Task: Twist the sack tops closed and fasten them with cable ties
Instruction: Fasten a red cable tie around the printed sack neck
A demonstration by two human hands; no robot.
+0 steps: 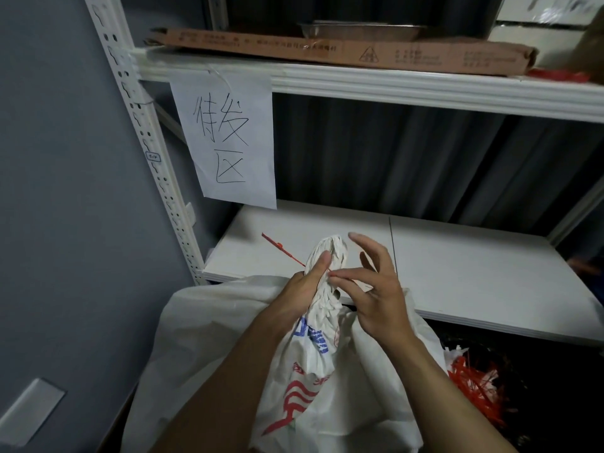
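One sack, top twisted, one cable tie at its neck.

The white woven sack (310, 371), printed in blue and red, stands against the front edge of the lower shelf board (457, 273). Its top is wound into a tight ribbed neck that rises above the board edge. The red cable tie (281, 248) crosses the neck, its free end projecting up and left. The left hand (300, 289) grips the neck with fingers wrapped and thumb laid along the twist. The right hand (376, 289) is spread, fingers mostly straight, with one fingertip (333, 275) touching the tie at the neck. A loose bundle of red ties (474, 384) lies lower right.
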